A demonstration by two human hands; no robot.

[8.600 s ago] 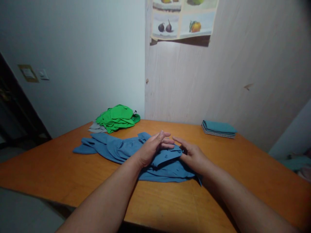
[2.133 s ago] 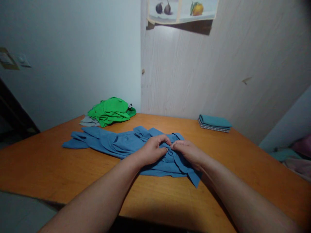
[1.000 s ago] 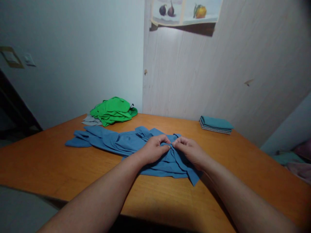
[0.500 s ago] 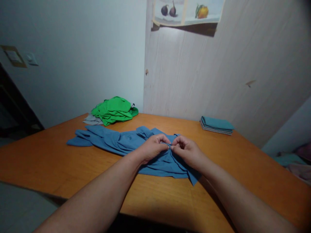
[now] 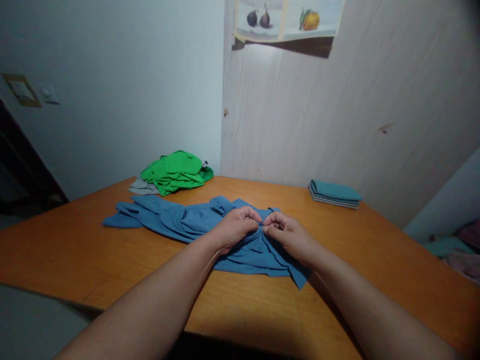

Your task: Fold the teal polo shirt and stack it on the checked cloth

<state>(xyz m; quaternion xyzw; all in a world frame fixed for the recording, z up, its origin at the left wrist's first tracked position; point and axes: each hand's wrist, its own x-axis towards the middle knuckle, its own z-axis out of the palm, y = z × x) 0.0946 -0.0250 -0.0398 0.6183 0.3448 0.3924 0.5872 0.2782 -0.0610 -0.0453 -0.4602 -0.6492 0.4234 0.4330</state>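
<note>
A blue shirt (image 5: 165,217) lies rumpled across the middle of the table, one long part stretching to the left. My left hand (image 5: 238,229) pinches its fabric between thumb and forefinger. Close against it on the right, my right hand (image 5: 287,232) pinches the same spot, and folds run out from between the fingertips. Whatever small detail sits between the two pinches, I cannot make it out. A pointed corner of the cloth hangs out below my right wrist.
Behind the shirt to the left is a heap of green clothing (image 5: 176,170) with a grey piece (image 5: 143,187) under it. A folded teal cloth (image 5: 335,190) lies on a checked one (image 5: 333,203) at the back right of the wooden table (image 5: 240,305). Walls stand behind.
Both hands stay in the same place on the shirt, with only tiny finger movement. The whole view has shifted very slightly.
</note>
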